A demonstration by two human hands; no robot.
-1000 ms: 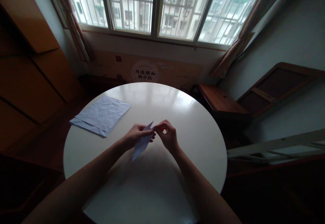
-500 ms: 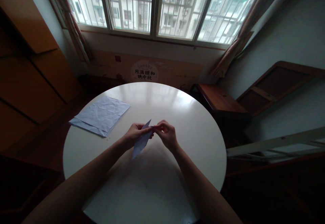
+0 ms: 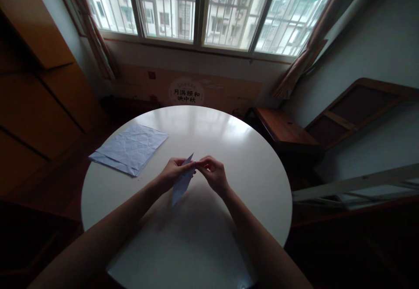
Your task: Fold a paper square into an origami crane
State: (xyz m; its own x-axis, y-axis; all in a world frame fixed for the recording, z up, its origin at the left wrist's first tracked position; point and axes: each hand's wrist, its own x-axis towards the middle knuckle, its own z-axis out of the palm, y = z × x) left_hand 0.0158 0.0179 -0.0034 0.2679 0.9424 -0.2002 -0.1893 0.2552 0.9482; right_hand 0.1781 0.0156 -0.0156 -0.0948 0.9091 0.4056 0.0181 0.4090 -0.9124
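Over the middle of the round white table [image 3: 209,241], a small folded piece of paper [image 3: 182,189] is held up with its pointed ends up and down. My left hand [image 3: 173,173] grips it, thumb on the near face and fingers behind. Thumb and forefinger of my right hand [image 3: 214,173] are pinched together at the paper's right edge; whatever lies between those fingertips is too small to make out. Creased sheets of paper [image 3: 131,147] lie in a stack at the table's left side, apart from both hands.
Beyond the table, a barred window [image 3: 196,14] spans the wall above a printed banner [image 3: 222,90]. A wooden stool or bench [image 3: 284,125] stands at the back right. Wooden cabinets [image 3: 55,101] line the left side.
My right hand has shifted slightly left and its fingertips have closed in against the paper's edge. The folded paper has tilted a little. The stack of sheets stays put.
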